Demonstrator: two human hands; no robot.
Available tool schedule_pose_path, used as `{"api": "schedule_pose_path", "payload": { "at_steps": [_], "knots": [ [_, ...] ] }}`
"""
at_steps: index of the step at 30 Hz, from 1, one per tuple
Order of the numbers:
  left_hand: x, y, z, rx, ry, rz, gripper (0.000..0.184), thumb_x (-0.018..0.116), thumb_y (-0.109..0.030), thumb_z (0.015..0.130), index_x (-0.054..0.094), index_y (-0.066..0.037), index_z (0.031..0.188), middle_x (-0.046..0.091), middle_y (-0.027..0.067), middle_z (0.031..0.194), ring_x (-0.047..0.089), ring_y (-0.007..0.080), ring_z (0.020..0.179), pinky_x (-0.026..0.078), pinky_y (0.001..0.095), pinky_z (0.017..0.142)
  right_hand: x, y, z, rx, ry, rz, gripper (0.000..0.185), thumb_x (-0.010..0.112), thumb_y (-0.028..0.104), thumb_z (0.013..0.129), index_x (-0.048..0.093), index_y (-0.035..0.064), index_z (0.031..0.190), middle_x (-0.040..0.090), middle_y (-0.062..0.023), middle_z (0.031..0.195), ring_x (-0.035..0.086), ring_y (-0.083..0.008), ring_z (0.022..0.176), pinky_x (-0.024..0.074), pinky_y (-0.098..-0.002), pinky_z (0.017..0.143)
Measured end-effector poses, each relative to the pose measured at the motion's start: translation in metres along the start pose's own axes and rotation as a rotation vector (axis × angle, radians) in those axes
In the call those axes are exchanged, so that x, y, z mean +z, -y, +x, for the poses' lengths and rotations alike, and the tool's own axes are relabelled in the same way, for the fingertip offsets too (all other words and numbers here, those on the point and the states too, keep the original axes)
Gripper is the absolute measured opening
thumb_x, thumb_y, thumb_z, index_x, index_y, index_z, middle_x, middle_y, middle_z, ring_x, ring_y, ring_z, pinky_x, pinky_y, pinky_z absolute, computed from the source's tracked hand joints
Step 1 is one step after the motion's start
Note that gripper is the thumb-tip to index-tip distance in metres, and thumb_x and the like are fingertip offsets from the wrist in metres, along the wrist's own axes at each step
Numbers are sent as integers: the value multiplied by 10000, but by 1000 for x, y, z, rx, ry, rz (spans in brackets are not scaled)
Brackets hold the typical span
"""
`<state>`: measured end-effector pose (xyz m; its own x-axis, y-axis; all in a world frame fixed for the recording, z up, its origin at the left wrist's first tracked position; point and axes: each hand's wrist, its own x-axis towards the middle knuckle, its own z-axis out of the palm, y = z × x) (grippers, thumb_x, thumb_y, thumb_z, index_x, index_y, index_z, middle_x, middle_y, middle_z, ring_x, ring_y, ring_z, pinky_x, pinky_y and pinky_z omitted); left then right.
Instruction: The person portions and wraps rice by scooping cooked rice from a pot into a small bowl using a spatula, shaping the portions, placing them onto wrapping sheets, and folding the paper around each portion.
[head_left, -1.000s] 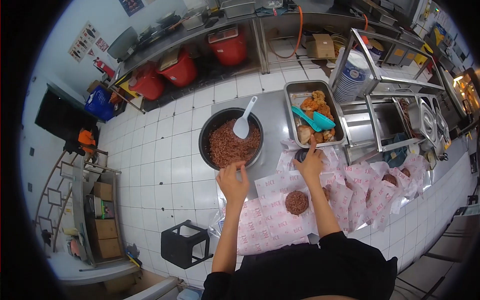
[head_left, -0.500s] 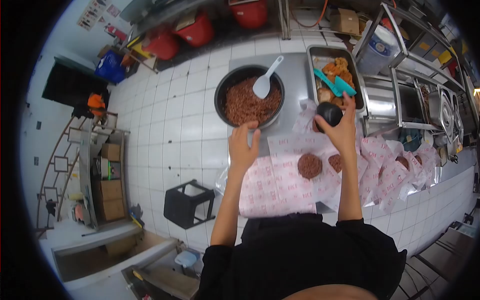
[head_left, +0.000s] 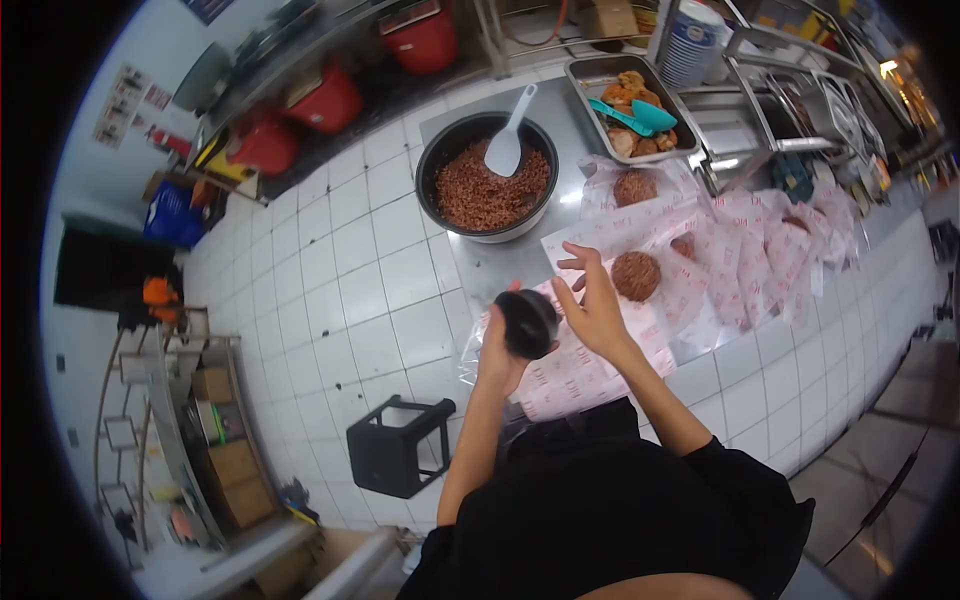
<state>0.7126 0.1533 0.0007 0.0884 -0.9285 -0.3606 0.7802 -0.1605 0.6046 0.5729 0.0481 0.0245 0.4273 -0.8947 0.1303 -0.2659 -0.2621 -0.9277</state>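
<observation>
My left hand [head_left: 497, 358] grips a small round black bowl [head_left: 528, 325], slightly blurred, above the near part of the table. Just right of the bowl, my right hand [head_left: 598, 312] is open with its fingers spread, apart from the bowl. Beneath both hands lie printed wrapping papers [head_left: 560, 380], white with pink lettering. A round mound of brown-red rice [head_left: 636, 276] rests on paper beside my right hand. Farther back, another rice mound [head_left: 635, 187] sits on its own sheet. Beyond my hands stands a black pot [head_left: 428, 190] of the same rice, with a white rice paddle [head_left: 504, 152] in it.
A metal tray [head_left: 580, 72] at the back holds orange-brown cooked pieces and turquoise tongs or scoops [head_left: 640, 117]. Several partly folded papers [head_left: 745, 250] with rice line the right side. A black stool [head_left: 400, 447] stands on the tiled floor at left. Metal shelving [head_left: 750, 90] borders the back right.
The black bowl has gone from my right hand at the back sheet to my left hand near my body. A rice mound now shows where the bowl was. My view has turned.
</observation>
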Motion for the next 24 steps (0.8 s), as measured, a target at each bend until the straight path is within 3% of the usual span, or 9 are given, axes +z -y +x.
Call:
{"api": "schedule_pose_path", "payload": {
  "at_steps": [3,6,12,15,18,20,21,22,24],
  "knots": [
    [-63,-29,-54,-15,-167,27,653,342,-643,981,336,-253,1505,485,50,1418,506,246,1270,468,547,971,36,-19,-25,18,-139,-86,544,646,62,851,427,37,1348,599,-179,1110,548,-291,956,464,-373,819],
    [-158,-69,-109,121,-238,16,624,337,-630,989,382,-242,1476,478,40,1432,475,264,1288,423,589,976,77,-35,-49,57,-331,-220,551,665,54,843,425,27,1338,590,-174,1139,602,-243,965,478,-324,739],
    [-262,-183,-228,426,-723,-173,550,408,-520,996,462,-142,1391,487,99,1411,473,285,1289,410,584,1037,147,-27,-75,137,-304,-453,711,714,37,750,375,25,1375,481,-217,1294,506,-361,1125,449,-450,925],
    [-285,-210,-239,592,-668,-256,572,538,-477,956,475,-88,1372,505,173,1383,506,330,1257,416,542,1086,163,-19,-79,158,-226,-711,816,737,38,689,352,41,1409,487,-223,1256,474,-394,1136,426,-469,966],
    [-277,-225,-204,554,-586,-379,564,472,-488,982,460,-93,1384,514,159,1375,519,311,1242,458,525,1037,159,-13,-74,260,-246,-623,795,736,41,695,376,73,1403,501,-207,1239,483,-383,1127,445,-453,949],
    [-249,-234,-164,465,-499,-423,637,483,-512,972,423,-69,1427,474,197,1421,464,443,1292,450,547,1048,150,-39,-70,279,-312,-582,749,747,63,719,408,136,1382,572,-155,1138,551,-327,1095,481,-434,885],
    [-237,-236,-144,407,-389,-426,680,467,-525,975,393,-43,1449,445,233,1440,420,491,1317,469,543,1034,142,-57,-67,222,-359,-568,650,747,98,764,435,124,1333,649,-137,974,636,-298,913,509,-417,793],
    [-221,-242,-126,310,-257,-455,707,433,-538,983,377,-14,1454,422,271,1443,412,498,1322,501,526,1003,126,-51,-54,415,-327,-365,555,736,140,808,450,106,1283,678,-123,808,653,-272,690,519,-392,668],
    [-200,-249,-90,191,-130,-368,740,401,-561,986,359,7,1458,415,301,1434,420,501,1313,521,521,979,110,-50,-25,356,-550,-400,444,726,183,847,495,62,1206,679,-125,753,651,-219,604,495,-350,582]
  ]
}}
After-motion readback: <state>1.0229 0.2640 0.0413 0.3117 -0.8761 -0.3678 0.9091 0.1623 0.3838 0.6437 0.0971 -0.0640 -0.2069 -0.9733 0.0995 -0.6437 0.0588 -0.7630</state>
